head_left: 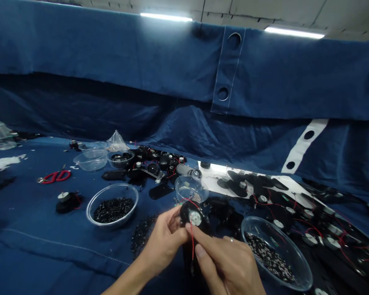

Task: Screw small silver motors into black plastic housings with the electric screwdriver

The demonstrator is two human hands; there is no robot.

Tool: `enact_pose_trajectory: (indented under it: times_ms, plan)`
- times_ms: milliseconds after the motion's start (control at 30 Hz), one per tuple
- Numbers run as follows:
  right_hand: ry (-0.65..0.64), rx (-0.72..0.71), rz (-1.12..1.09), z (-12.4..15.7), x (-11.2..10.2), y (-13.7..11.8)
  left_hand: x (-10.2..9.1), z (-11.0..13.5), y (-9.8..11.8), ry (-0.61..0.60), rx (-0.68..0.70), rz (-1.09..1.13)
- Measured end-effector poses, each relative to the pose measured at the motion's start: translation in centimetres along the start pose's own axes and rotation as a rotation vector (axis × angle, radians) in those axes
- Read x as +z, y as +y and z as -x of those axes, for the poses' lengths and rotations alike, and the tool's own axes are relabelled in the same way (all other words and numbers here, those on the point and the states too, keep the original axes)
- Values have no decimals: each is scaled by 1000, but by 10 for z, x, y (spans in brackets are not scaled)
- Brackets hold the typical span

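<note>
A black plastic housing with a round silver motor (194, 218) is held upright in front of me. My left hand (166, 233) is closed around its left side, the thumb lying across its front. A red wire (192, 243) runs down from the motor, and another stretch of red wire loops over the top. My right hand (227, 262) is closed against the housing's lower right side, its index fingertip touching the wire just below the motor. The thumb is bent close to that wire. The right hand's other fingers are curled and partly hidden.
A bowl of black screws (113, 209) stands left, and a bowl of small metal pieces (270, 258) right. A smaller clear bowl (191, 189) is behind my hands. Red scissors (58, 176) lie far left. Wired motor housings (278, 223) crowd the right side. A blue cloth (184, 131) hangs behind.
</note>
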State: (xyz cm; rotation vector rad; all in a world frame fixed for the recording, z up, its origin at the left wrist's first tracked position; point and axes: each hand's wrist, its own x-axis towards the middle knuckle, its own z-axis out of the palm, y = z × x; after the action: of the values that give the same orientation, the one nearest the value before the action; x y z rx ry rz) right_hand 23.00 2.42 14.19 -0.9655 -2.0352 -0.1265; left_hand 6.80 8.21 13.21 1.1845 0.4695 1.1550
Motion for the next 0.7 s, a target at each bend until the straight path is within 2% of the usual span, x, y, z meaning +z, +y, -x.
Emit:
enact_pose_trajectory:
  times_ms: [100,200,267,333,400,700]
  plan:
    - [135,52,50,-1,1,-5,0,0,1,14,-4,-19]
    - [300,358,-40,-4,2,-8,-2,1,-1,58,-17,-20]
    - [239,575,-226,-5,4,-6,-3,2,-1,86,-14,-15]
    - [97,668,-402,-5,7,-2,-3,3,0,100,0,-19]
    - [11,680,-492,-3,9,3,-2,3,2,107,17,-28]
    - [-12,701,-563,-3,11,10,-3,2,8,116,-8,-8]
